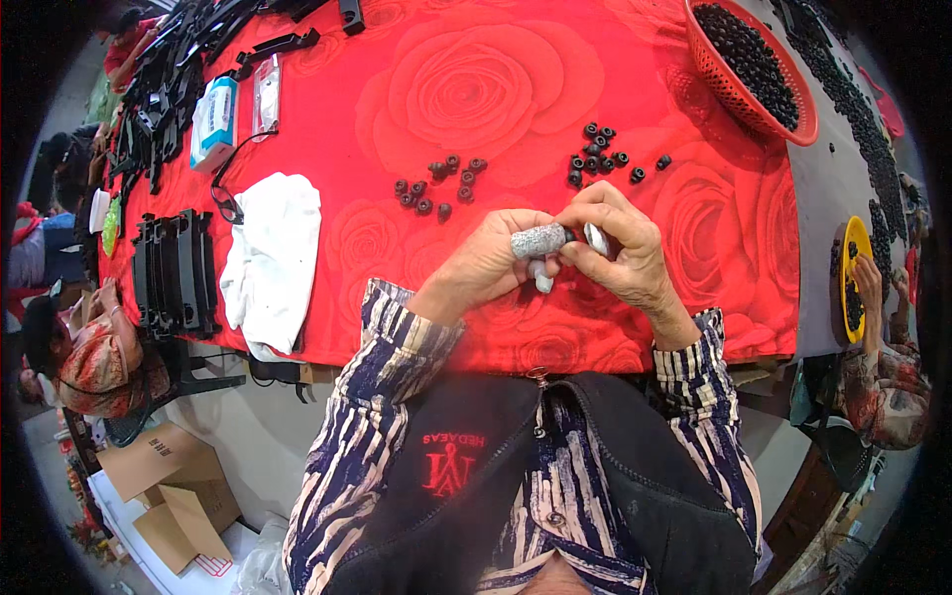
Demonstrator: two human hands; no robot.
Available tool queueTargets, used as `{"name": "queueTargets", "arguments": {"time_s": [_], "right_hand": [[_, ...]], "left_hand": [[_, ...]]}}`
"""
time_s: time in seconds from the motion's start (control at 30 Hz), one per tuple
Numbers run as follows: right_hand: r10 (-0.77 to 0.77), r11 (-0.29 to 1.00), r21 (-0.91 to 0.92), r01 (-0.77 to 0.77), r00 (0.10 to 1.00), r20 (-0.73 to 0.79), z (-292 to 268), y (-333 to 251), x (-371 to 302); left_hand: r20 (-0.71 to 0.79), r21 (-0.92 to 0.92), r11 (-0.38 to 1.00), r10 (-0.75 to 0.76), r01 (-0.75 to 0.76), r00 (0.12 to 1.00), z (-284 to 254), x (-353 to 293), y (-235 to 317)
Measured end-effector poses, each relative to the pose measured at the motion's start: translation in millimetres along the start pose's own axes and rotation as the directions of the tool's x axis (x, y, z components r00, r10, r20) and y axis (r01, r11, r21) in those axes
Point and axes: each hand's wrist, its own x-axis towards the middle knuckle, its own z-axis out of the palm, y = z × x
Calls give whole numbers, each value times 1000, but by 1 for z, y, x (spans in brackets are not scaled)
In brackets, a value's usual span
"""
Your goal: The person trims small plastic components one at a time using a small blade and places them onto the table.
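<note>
My left hand (491, 260) and my right hand (627, 250) meet over the near side of the red rose-patterned tablecloth (476, 84). A grey speckled wrap (538, 241) covers a left finger, with a smaller whitish wrapped tip below it. Between the fingertips shows a small black part (569, 235), mostly hidden. Both hands are closed in a pinch around it. A shiny whitish piece (596, 239) shows among the right fingers; whether it is a finger cover or a tool I cannot tell. Just beyond lie two loose groups of small black parts, a left group (439, 188) and a right group (598, 154).
At far right stands a red basket (702, 61) heaped with black parts. On the left lie a white cloth (273, 263), a row of black strips (177, 273), a blue-white box (213, 124) and piled black pieces. Another person's hand (869, 288) is at a yellow tray (854, 226) on the right.
</note>
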Motion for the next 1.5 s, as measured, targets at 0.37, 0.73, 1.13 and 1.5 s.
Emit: {"name": "queueTargets", "arguments": {"time_s": [0.37, 0.73, 1.13, 1.5], "right_hand": [[-83, 993, -82, 86, 996, 42, -2, -1, 1], [-17, 1000, -13, 18, 998, 67, -5, -4, 1], [29, 999, 22, -35, 979, 201, -14, -6, 4], [-279, 916, -305, 260, 960, -19, -1, 4, -2]], "left_hand": [[54, -34, 999, -26, 28, 998, -2, -1, -1], [64, -59, 996, -68, 72, 996, -5, -1, -2], [97, 37, 995, -92, 88, 991, 3, -5, 2], [-110, 130, 961, 258, -243, 960, 8, -2, -7]]}}
